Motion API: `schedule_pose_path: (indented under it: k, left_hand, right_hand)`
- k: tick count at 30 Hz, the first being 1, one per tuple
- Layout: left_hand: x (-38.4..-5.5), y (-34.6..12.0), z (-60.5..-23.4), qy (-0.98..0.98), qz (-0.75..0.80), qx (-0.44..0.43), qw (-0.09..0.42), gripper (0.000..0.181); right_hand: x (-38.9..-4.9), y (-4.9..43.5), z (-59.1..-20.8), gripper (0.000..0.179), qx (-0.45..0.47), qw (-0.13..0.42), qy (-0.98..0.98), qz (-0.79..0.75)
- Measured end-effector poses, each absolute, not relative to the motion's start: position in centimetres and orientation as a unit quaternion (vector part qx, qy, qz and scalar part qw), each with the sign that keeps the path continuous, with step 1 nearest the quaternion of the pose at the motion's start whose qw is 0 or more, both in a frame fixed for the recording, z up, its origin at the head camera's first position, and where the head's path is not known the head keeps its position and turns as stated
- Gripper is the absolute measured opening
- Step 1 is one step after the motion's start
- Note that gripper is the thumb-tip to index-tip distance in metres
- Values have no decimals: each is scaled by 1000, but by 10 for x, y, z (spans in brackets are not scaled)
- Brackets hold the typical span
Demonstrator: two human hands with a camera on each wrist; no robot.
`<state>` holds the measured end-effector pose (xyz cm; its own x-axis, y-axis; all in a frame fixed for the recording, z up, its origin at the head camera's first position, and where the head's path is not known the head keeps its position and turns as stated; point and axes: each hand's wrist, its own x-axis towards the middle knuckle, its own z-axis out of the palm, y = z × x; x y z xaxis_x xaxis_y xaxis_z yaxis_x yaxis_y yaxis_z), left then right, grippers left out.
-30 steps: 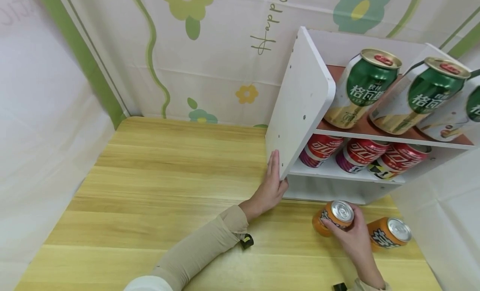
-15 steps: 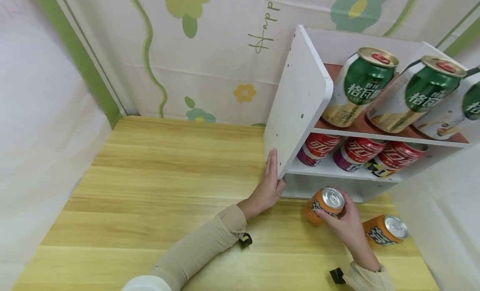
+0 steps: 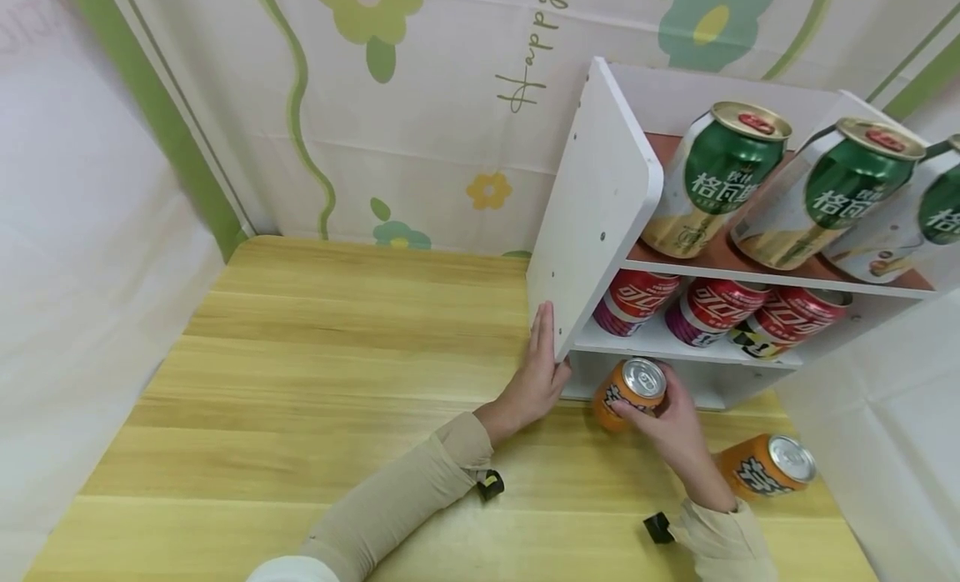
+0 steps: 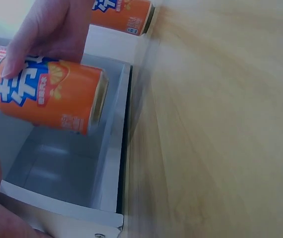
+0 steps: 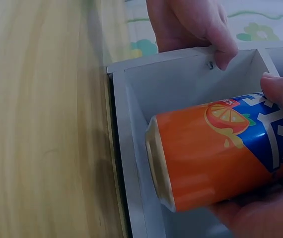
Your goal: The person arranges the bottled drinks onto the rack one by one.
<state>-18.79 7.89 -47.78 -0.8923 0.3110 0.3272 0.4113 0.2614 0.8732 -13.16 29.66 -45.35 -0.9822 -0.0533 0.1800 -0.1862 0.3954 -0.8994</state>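
My right hand (image 3: 678,432) grips an orange soda can (image 3: 609,403) by its upper part, in front of the lowest compartment of a small white shelf (image 3: 588,215). The right wrist view shows the can (image 5: 206,158) at the opening, its gold-coloured base towards the table side. My left hand (image 3: 531,390) holds the shelf's left side panel: fingers lie along the outside, and the thumb hooks over the front edge, seen in the right wrist view. A second orange can (image 3: 757,469) stands on the table to the right of my right hand.
Green-and-white cans (image 3: 720,182) stand on the shelf's top board. Red cans (image 3: 637,298) fill the middle level. A wooden table (image 3: 300,357) spreads to the left, bounded by a flowered cloth (image 3: 420,132) behind and a white cloth (image 3: 900,415) at right.
My right hand has carried the orange can leftward and away from me, up to the lowest compartment. The left hand stays on the side panel, and the second orange can stays put.
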Motion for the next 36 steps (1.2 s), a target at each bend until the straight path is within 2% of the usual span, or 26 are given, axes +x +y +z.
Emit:
schedule_pose_path:
  k: [12,20,36]
  left_hand:
    - [-187,78,-478,-796,-558,-231,39,95]
    - [-188,78,-479,-799,-554,-230,42,95]
    - [-188,79,-479,-794,-562,-229,40,94]
  right_hand:
    - [-147,282,-455,61,53,47,-827,557]
    - [-159,276,-457,77,54,17,-839,542]
    - [-174,266,-467,77,83,22,-810,580]
